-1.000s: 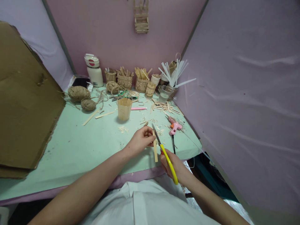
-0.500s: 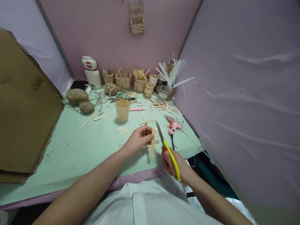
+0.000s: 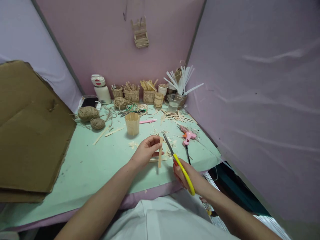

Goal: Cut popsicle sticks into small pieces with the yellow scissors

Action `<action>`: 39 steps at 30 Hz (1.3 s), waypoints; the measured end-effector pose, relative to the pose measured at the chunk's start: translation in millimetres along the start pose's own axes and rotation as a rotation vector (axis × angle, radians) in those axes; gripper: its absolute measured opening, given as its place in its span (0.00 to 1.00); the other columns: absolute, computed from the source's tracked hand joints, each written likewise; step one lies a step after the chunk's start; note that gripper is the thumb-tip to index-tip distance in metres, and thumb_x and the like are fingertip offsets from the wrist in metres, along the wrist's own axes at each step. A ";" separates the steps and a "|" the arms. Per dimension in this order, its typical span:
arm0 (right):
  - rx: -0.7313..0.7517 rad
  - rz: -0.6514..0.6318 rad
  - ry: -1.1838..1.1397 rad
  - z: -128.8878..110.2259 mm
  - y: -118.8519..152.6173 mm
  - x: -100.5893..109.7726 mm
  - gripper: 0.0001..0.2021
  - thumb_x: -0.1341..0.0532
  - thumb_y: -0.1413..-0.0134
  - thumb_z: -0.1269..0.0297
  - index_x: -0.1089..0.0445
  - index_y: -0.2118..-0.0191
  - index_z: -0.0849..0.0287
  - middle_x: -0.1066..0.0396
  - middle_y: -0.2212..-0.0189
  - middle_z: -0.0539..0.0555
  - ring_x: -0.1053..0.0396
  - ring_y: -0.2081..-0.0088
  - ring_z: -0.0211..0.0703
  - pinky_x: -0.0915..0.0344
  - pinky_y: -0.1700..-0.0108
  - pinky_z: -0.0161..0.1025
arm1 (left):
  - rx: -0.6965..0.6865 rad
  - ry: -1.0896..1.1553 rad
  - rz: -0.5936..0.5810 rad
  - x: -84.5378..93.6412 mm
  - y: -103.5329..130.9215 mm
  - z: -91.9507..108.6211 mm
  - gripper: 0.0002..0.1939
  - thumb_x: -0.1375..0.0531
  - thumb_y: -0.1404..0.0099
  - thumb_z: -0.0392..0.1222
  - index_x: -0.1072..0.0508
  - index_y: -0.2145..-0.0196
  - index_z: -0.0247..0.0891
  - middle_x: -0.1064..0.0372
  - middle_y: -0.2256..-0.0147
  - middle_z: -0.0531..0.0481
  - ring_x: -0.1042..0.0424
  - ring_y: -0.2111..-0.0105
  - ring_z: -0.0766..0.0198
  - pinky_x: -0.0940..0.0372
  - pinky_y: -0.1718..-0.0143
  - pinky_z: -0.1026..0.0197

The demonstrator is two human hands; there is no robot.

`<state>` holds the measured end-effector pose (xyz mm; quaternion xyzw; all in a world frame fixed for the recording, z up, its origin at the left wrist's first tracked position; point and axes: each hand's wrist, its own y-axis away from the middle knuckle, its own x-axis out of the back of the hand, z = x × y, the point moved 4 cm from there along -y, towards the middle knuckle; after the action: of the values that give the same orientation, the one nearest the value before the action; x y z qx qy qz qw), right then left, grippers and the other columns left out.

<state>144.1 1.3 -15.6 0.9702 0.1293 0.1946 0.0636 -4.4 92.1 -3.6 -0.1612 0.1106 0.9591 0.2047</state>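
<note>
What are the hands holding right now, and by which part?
The left hand holds a strip near its upper end; the right hand holds scissors by the handles.

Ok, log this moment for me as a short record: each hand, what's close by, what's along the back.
Left hand: pinching a thin wooden strip
Right hand: gripping yellow-handled scissors
Scissors and strip: blades beside the strip, apart
Centre: slatted wooden cup, upright
Right side: pink glue gun
Left side: two twine balls
Back: white-lidded bottle, stick-filled baskets
</note>
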 end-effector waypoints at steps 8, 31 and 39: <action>0.011 -0.020 0.056 1.6 -1.1 2.2 0.24 0.52 0.42 0.36 0.47 0.70 0.55 0.44 0.78 0.45 0.49 0.77 0.35 0.48 0.76 0.34 | 0.020 -0.057 0.010 -2.0 0.6 -0.3 0.14 0.32 0.48 0.45 0.27 0.66 0.37 0.36 0.70 0.55 0.35 0.71 0.70 0.30 0.65 0.63; -0.259 -0.442 0.176 -36.8 -31.6 -33.4 0.25 0.51 0.39 0.47 0.46 0.81 0.58 0.46 0.88 0.45 0.47 0.86 0.32 0.50 0.85 0.30 | 0.096 0.265 0.388 71.5 46.9 -19.8 0.04 0.39 0.40 0.29 0.32 0.68 0.34 0.28 0.69 0.47 0.26 0.69 0.68 0.29 0.59 0.64; -0.165 -0.440 0.168 -43.4 -31.3 -41.6 0.25 0.53 0.38 0.44 0.47 0.80 0.56 0.46 0.87 0.46 0.50 0.86 0.31 0.53 0.85 0.31 | 0.101 0.214 0.348 70.0 46.0 -21.4 0.10 0.34 0.43 0.39 0.32 0.72 0.34 0.32 0.73 0.51 0.29 0.73 0.70 0.29 0.63 0.63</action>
<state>82.9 23.0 3.6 0.8907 0.3258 0.2660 0.1723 -78.9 70.1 -41.5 -0.2301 0.2059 0.9506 0.0309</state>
